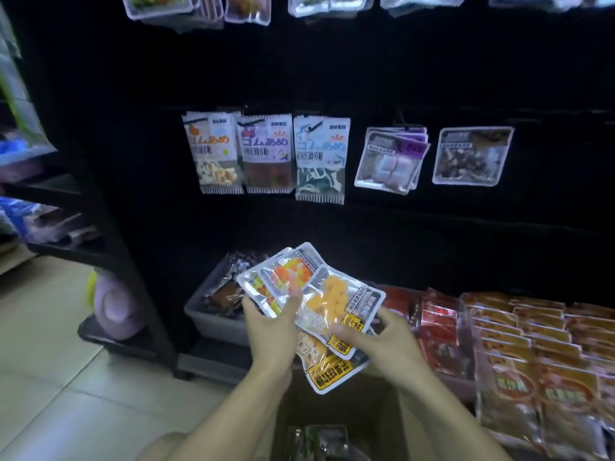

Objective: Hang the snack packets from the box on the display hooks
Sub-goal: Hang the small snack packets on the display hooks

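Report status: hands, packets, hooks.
Left hand and right hand both grip a fanned stack of snack packets. None of them hung yet. Display hooks ahead already carry packets; nothing blocks the way.

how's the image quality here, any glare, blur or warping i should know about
Head view: dim overall, the black display panel nearly swallowing detail; glare on the clear snack packets held by the left hand and right hand; left-edge shelves smeared with blur; wide-angle warping bends the shelf lines at the edges; the box below is dark.
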